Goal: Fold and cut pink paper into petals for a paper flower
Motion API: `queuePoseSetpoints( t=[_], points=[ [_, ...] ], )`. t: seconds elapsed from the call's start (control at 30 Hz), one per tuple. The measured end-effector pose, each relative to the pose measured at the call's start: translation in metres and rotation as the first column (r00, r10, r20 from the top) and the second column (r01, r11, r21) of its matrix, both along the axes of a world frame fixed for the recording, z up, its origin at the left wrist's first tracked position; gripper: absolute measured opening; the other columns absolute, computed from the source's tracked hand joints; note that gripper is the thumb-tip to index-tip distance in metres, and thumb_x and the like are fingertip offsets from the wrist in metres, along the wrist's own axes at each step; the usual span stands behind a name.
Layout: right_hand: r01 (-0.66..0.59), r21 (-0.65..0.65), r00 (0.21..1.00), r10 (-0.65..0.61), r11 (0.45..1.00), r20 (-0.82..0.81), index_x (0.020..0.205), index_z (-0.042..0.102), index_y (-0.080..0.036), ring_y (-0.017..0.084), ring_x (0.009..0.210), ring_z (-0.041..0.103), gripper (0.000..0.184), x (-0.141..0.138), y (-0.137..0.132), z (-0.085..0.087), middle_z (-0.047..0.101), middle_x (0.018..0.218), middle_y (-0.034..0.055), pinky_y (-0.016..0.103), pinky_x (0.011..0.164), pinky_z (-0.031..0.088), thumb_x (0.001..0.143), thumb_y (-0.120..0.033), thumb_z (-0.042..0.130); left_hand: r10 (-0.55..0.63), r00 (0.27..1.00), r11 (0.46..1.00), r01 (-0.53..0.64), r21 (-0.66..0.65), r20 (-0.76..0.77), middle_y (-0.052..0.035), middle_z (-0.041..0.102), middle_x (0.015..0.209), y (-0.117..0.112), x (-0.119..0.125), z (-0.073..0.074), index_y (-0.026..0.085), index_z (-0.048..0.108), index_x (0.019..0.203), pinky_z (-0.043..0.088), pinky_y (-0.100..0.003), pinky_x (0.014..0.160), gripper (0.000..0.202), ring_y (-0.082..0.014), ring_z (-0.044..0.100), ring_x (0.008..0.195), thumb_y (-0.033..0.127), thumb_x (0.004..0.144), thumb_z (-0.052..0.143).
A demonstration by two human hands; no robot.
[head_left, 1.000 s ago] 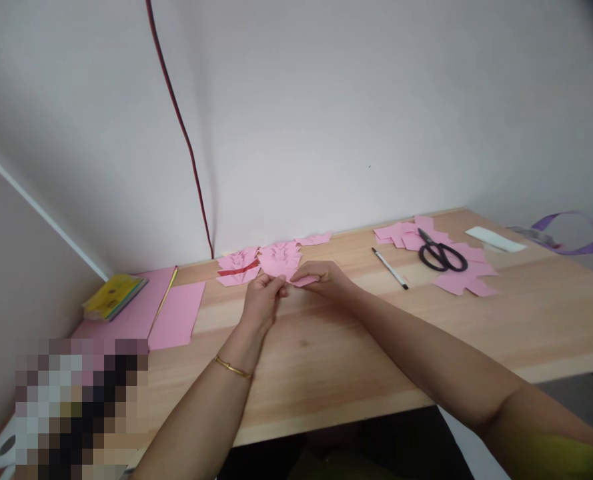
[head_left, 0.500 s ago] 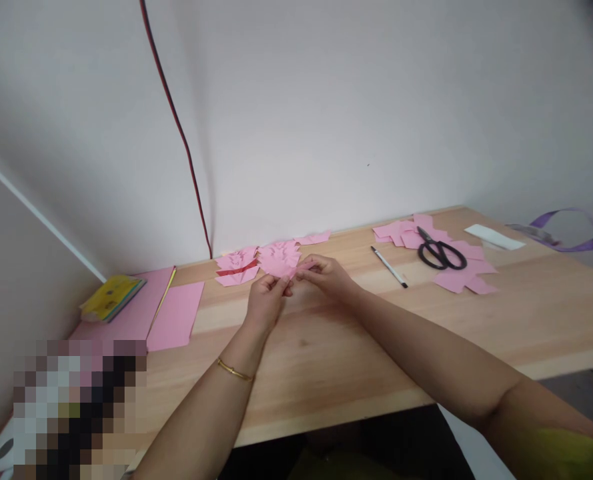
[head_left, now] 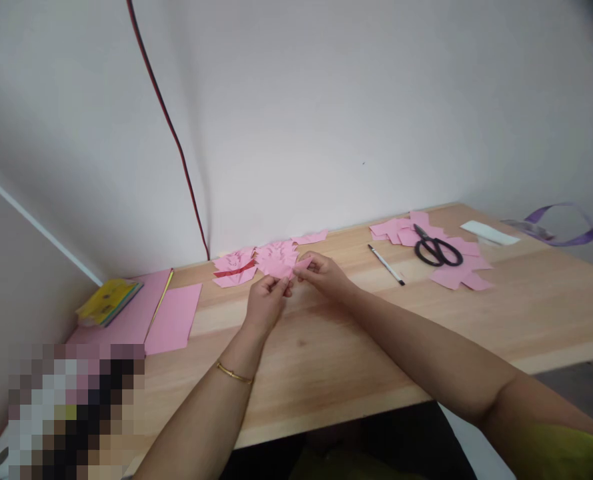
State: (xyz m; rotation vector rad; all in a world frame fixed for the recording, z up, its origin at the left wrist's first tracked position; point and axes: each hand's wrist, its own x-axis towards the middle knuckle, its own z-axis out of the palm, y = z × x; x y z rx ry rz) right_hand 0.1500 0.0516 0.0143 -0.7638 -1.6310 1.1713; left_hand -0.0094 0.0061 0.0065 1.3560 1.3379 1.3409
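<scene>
My left hand [head_left: 267,301] and my right hand [head_left: 322,273] meet over the middle of the wooden table, fingers closed in a pinch. Between them is a small piece of pink paper [head_left: 303,264], gripped at its edges by both hands; the fingers cover part of it. Just beyond lies a cluster of folded pink paper pieces [head_left: 275,257]. To its left is a similar cut pink paper shape [head_left: 233,260] with a red strip [head_left: 235,270] across it. Another flat pink piece [head_left: 309,237] rests against the wall.
On the right, black-handled scissors [head_left: 439,252] lie on pink paper scraps [head_left: 460,277], near a pen [head_left: 386,265], a white strip [head_left: 489,233] and a purple ribbon loop [head_left: 561,223]. At left are pink sheets [head_left: 173,319], a yellow pencil [head_left: 159,303] and a yellow packet [head_left: 107,303].
The pink paper in my fingers has turned a little and shows more of its face. Both hands stay in nearly the same place, and the view has shifted slightly.
</scene>
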Motion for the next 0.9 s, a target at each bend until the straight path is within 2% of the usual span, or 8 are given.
queuePoseSetpoints(
  t=[0.13, 0.43, 0.6, 0.73, 0.9],
  points=[
    [-0.045, -0.016, 0.998, 0.044, 0.999, -0.049, 0.083, 0.055, -0.018, 0.013, 0.067, 0.058, 0.022, 0.0003, 0.0011, -0.0004, 0.057, 0.075, 0.0, 0.027, 0.065, 0.046, 0.074, -0.036, 0.065, 0.003, 1.0, 1.0, -0.003, 0.002, -0.006, -0.0022, 0.063, 0.06, -0.0003, -0.0001, 0.0, 0.014, 0.064, 0.069, 0.043, -0.025, 0.063, 0.024, -0.013, 0.057, 0.059, 0.038, 0.075, 0.063],
    [-0.069, -0.037, 0.997, 0.068, 0.997, -0.034, 0.079, 0.057, -0.017, 0.012, 0.07, 0.057, 0.022, 0.0012, 0.0038, -0.0028, 0.058, 0.077, 0.001, 0.027, 0.068, 0.046, 0.076, -0.038, 0.062, -0.012, 1.0, 1.0, 0.012, 0.001, 0.012, -0.0023, 0.063, 0.061, -0.0004, -0.0003, -0.0024, 0.014, 0.064, 0.071, 0.043, -0.026, 0.064, 0.024, -0.0133, 0.057, 0.061, 0.038, 0.076, 0.061],
    [-0.079, -0.041, 0.995, 0.076, 0.996, -0.062, 0.08, 0.056, -0.017, 0.013, 0.069, 0.058, 0.022, 0.0, 0.0045, -0.0064, 0.059, 0.074, 0.0006, 0.027, 0.068, 0.046, 0.075, -0.038, 0.063, -0.015, 1.0, 0.999, 0.015, -0.037, -0.001, -0.0011, 0.061, 0.058, -0.0021, 0.0038, -0.0005, 0.014, 0.064, 0.07, 0.041, -0.024, 0.06, 0.02, -0.0121, 0.054, 0.056, 0.033, 0.069, 0.068],
    [-0.105, -0.049, 0.992, 0.101, 0.993, -0.069, 0.081, 0.056, -0.017, 0.013, 0.069, 0.058, 0.022, 0.0001, 0.0034, -0.0067, 0.058, 0.072, 0.0, 0.027, 0.068, 0.045, 0.076, -0.038, 0.062, 0.02, 1.0, 0.999, -0.02, -0.047, -0.002, 0.0, 0.059, 0.055, -0.0034, 0.0059, 0.0022, 0.015, 0.062, 0.065, 0.037, -0.023, 0.057, 0.019, -0.0109, 0.051, 0.054, 0.032, 0.068, 0.068],
    [-0.079, -0.072, 0.996, 0.076, 0.994, -0.037, 0.081, 0.056, -0.017, 0.012, 0.068, 0.056, 0.023, 0.0009, 0.0022, -0.0059, 0.059, 0.07, -0.001, 0.025, 0.067, 0.044, 0.077, -0.039, 0.062, 0.014, 1.0, 1.0, -0.015, -0.018, -0.023, 0.0009, 0.059, 0.054, -0.0038, 0.0053, 0.0046, 0.016, 0.058, 0.06, 0.036, -0.022, 0.056, 0.023, -0.0099, 0.049, 0.052, 0.034, 0.07, 0.067]
  ],
)
